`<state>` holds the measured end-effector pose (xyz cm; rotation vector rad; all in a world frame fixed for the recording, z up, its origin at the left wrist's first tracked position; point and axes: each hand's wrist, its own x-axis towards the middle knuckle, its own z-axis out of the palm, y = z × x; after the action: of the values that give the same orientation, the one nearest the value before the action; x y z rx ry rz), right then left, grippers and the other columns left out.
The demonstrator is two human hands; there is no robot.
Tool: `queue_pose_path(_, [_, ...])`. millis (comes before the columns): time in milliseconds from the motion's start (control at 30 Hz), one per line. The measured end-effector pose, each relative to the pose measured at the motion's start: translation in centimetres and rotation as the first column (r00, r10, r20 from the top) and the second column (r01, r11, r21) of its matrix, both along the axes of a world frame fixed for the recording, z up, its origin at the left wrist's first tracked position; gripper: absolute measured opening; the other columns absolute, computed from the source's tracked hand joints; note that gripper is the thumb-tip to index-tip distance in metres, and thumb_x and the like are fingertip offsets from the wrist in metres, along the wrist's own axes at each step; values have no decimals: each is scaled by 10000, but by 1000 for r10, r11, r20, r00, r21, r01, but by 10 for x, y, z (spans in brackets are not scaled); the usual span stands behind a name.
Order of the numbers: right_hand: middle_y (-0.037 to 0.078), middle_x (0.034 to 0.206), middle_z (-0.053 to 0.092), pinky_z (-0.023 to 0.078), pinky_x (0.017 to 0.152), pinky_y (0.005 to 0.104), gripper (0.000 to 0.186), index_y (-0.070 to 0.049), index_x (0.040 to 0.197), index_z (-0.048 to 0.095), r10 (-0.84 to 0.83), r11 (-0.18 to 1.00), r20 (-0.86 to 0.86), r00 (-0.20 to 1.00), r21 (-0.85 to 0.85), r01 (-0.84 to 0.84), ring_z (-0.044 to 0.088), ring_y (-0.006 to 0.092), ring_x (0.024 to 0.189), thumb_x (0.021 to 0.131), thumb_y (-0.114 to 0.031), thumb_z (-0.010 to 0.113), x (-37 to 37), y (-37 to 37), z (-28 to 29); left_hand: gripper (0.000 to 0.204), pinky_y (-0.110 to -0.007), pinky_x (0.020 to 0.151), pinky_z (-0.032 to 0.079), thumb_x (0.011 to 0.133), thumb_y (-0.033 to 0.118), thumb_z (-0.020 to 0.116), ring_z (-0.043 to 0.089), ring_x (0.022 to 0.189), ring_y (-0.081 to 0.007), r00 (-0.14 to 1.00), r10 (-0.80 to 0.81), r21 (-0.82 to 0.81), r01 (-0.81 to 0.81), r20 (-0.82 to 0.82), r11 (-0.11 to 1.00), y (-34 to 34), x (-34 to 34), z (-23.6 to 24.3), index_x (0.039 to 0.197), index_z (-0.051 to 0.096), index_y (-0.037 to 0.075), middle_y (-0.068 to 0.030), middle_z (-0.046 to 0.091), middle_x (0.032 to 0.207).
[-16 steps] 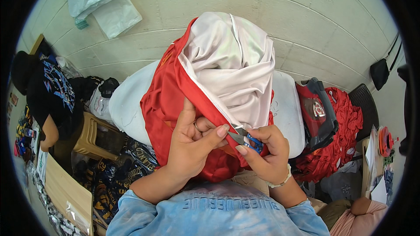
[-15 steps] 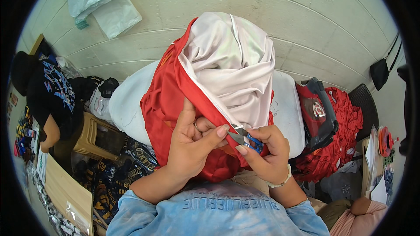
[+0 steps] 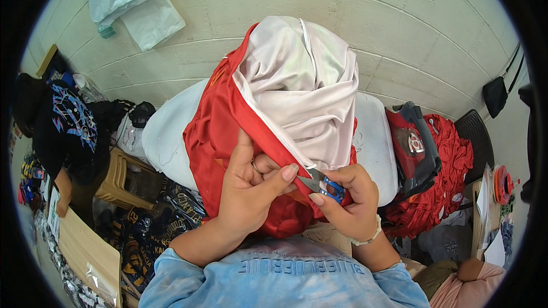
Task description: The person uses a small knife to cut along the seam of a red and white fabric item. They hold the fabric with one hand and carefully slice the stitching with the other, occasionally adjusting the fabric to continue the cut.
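Note:
A red garment (image 3: pixel 214 142) with a whitish inner side lies draped over the padded white board before me. My left hand (image 3: pixel 251 185) pinches the garment's folded red edge between thumb and fingers. In my right hand (image 3: pixel 351 202) is a small pair of thread snips (image 3: pixel 331 190) with blue handles. Their grey blades are parted, with the tips at the hem beside my left thumb. A small white thread end shows near the upper blade. Part of the garment below is hidden by my hands.
The white board (image 3: pixel 374 137) extends to both sides. At right stand a grey-and-red basket (image 3: pixel 414 148) and a pile of red garments (image 3: pixel 451 148). A co-worker in a black shirt (image 3: pixel 71 120) is at the left, by a tan plastic stool (image 3: pixel 123 177). Dark garments (image 3: pixel 142 245) lie below.
The blades of the snips have opened slightly wider. The co-worker at the left has shifted, with the arm lower. My left hand and the garment are almost unmoved.

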<state>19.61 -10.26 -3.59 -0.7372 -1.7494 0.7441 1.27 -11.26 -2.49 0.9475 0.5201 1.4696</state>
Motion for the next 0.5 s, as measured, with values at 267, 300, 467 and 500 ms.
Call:
queue_pose_path(267, [66,761,612,448,575,216,293,18,952,585,-16,999,21,1000,34,15,559,86,633,754,-73,781,1,2,-1,848,-290,806,537,890,-66,549,612,1013,-151,1000,2,-10,-2,2,1000,0,2,0,1502,4,153,-129,578,1189])
queue_pose_path(300, [68,760,613,448,574,218,291,17,948,585,-25,999,30,999,46,24,559,88,631,755,-76,782,1,3,-1,849,-290,807,537,890,-67,549,612,1015,-151,1000,0,-6,0,-2,1000,0,1,0,1502,3,154,-130,577,1191])
queue_pose_path(467, [69,755,612,449,568,220,284,18,939,589,-31,998,46,998,51,28,561,98,621,756,-83,782,0,3,2,853,-295,852,523,887,-83,540,601,1054,-168,1000,13,28,-13,-3,1000,1,1,-1,1502,-6,141,-140,560,1218])
queue_pose_path(500, [68,753,610,448,567,220,283,18,939,590,-21,999,30,999,41,20,561,99,619,756,-82,781,-1,3,3,853,-297,865,517,886,-89,536,597,1066,-174,999,36,43,-35,-22,998,1,3,-2,1502,-9,136,-143,554,1227])
